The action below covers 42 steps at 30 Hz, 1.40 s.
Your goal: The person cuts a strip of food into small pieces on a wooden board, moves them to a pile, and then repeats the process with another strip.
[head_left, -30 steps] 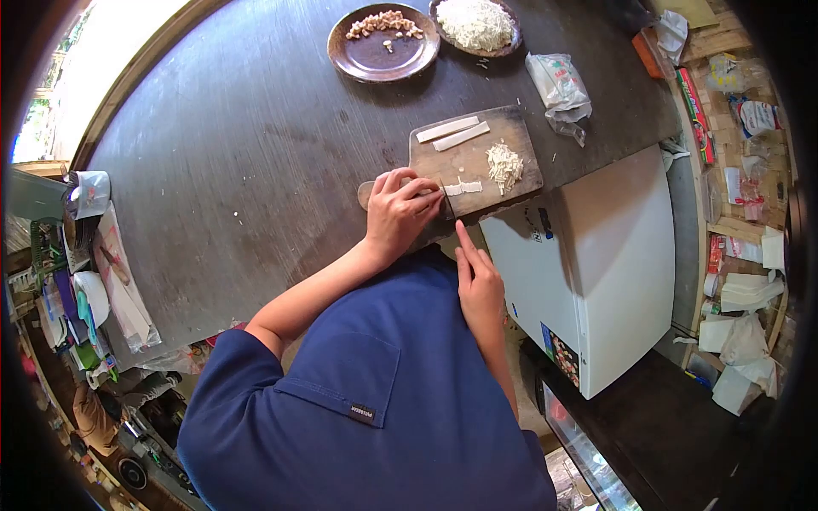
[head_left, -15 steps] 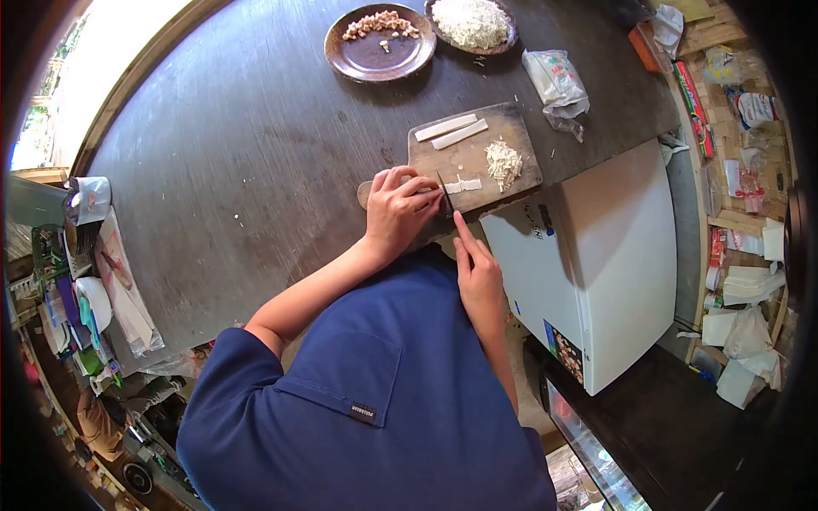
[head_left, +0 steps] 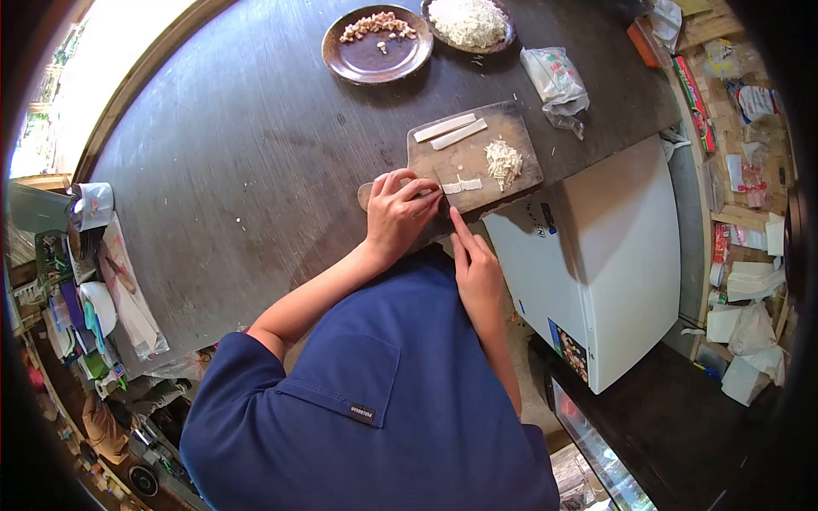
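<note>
On the wooden cutting board lie two pale strips, a heap of thin shreds and a few cut pale slices. My left hand is at the board's handle end with its fingers curled and pressed down; what they hold is hidden. Beside it, my right hand grips a knife, index finger stretched along it. The dark blade stands between my left fingertips and the slices.
Beyond the board are a brown plate with light brown pieces, a bowl of white shreds and a plastic packet. A white freezer stands at the right; knives in plastic lie on the left.
The knife has shifted slightly left and now shows less of its blade. My right hand has moved a little left with it. The slices look much the same.
</note>
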### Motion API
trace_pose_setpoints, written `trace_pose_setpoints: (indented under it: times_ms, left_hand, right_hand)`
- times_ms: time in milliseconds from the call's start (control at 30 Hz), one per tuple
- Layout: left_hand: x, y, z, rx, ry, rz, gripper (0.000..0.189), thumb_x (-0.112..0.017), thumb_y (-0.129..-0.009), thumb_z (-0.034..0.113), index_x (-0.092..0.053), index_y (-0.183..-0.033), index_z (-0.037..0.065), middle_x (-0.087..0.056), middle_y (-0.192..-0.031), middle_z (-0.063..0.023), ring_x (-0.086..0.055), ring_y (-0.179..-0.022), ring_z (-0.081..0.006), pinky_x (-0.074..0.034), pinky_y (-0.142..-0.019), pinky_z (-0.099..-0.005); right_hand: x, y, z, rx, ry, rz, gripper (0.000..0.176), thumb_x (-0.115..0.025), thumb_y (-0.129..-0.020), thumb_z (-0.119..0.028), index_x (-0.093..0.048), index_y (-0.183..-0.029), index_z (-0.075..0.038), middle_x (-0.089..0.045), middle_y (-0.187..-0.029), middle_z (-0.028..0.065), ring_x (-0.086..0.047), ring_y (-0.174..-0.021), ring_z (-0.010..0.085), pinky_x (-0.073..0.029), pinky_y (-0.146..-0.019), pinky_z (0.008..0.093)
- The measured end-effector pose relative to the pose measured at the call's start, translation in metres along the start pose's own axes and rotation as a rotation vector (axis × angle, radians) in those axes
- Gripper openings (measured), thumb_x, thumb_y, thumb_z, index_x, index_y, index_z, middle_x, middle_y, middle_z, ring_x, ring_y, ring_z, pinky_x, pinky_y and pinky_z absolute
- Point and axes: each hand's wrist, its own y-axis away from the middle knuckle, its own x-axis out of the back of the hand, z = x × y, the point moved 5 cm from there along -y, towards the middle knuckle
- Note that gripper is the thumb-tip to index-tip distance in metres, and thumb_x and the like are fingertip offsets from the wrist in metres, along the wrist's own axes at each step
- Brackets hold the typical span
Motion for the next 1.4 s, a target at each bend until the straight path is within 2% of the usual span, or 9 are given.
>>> trace_pose_setpoints:
  times_ms: [100, 267, 500, 700, 900, 1100, 1300, 1400]
  left_hand:
    - [0.000, 0.000, -0.001, 0.002, 0.014, 0.002, 0.017, -0.085, -0.081, 0.019, -0.084, -0.098, 0.019, -0.075, -0.110, 0.0082, -0.065, -0.112, -0.0194, -0.049, -0.099, -0.0405]
    - [-0.003, 0.002, -0.002, 0.039, 0.038, 0.012, 0.018, -0.085, -0.081, 0.019, -0.084, -0.098, 0.020, -0.075, -0.110, 0.0080, -0.065, -0.112, -0.0197, -0.049, -0.100, -0.0407]
    - [-0.002, 0.002, -0.004, 0.033, 0.045, 0.022, 0.015, -0.085, -0.083, 0.019, -0.084, -0.098, 0.017, -0.076, -0.109, 0.0069, -0.065, -0.113, -0.0201, -0.050, -0.099, -0.0411]
    - [0.004, -0.005, 0.002, -0.011, -0.054, -0.018, 0.018, -0.086, -0.080, 0.017, -0.084, -0.098, 0.019, -0.075, -0.110, 0.0065, -0.066, -0.113, -0.0206, -0.051, -0.097, -0.0401]
    - [0.006, -0.005, 0.003, -0.027, -0.127, -0.023, 0.019, -0.086, -0.079, 0.020, -0.083, -0.098, 0.021, -0.073, -0.113, 0.0069, -0.065, -0.114, -0.0209, -0.052, -0.095, -0.0400]
    - [0.004, -0.001, 0.000, 0.021, -0.092, -0.007, 0.019, -0.086, -0.080, 0.021, -0.084, -0.099, 0.022, -0.073, -0.113, 0.0064, -0.065, -0.115, -0.0215, -0.050, -0.096, -0.0401]
    - [0.005, -0.003, -0.002, 0.075, -0.005, -0.005, 0.017, -0.086, -0.081, 0.022, -0.085, -0.098, 0.022, -0.072, -0.116, 0.0046, -0.064, -0.120, -0.0233, -0.049, -0.098, -0.0419]
    - [0.006, -0.003, -0.005, 0.074, 0.012, -0.021, 0.015, -0.084, -0.083, 0.023, -0.085, -0.098, 0.021, -0.070, -0.120, 0.0006, -0.062, -0.122, -0.0263, -0.049, -0.099, -0.0426]
  right_hand:
    - [0.006, -0.009, -0.008, 0.049, -0.061, 0.032, 0.047, -0.064, -0.109, -0.027, -0.060, -0.154, -0.039, -0.062, -0.085, 0.0119, -0.066, -0.074, 0.0369, -0.054, -0.068, 0.0480]
    - [0.019, 0.011, -0.006, -0.036, -0.043, -0.023, 0.044, -0.065, -0.108, -0.028, -0.063, -0.151, -0.039, -0.060, -0.082, 0.0116, -0.064, -0.072, 0.0357, -0.052, -0.067, 0.0482]
    - [0.015, 0.013, 0.001, -0.029, -0.062, -0.007, 0.045, -0.064, -0.109, -0.028, -0.062, -0.152, -0.041, -0.060, -0.082, 0.0112, -0.064, -0.070, 0.0336, -0.052, -0.066, 0.0474]
    - [0.010, 0.010, 0.002, -0.045, -0.031, -0.044, 0.045, -0.062, -0.109, -0.030, -0.061, -0.153, -0.041, -0.061, -0.083, 0.0108, -0.065, -0.072, 0.0343, -0.053, -0.067, 0.0476]
    - [0.006, -0.013, -0.005, 0.059, -0.093, 0.024, 0.045, -0.064, -0.109, -0.027, -0.062, -0.152, -0.039, -0.060, -0.082, 0.0109, -0.065, -0.072, 0.0347, -0.053, -0.068, 0.0475]
    - [0.017, 0.011, -0.004, -0.022, -0.029, -0.034, 0.044, -0.064, -0.109, -0.026, -0.063, -0.151, -0.037, -0.060, -0.081, 0.0120, -0.064, -0.072, 0.0342, -0.053, -0.068, 0.0468]
    - [0.005, -0.008, 0.001, 0.045, -0.161, 0.021, 0.045, -0.065, -0.109, -0.024, -0.063, -0.152, -0.035, -0.062, -0.083, 0.0138, -0.064, -0.073, 0.0373, -0.053, -0.070, 0.0461]
    - [0.006, -0.016, -0.004, 0.067, -0.156, 0.008, 0.044, -0.064, -0.109, -0.022, -0.063, -0.152, -0.032, -0.064, -0.086, 0.0165, -0.065, -0.076, 0.0382, -0.052, -0.071, 0.0465]
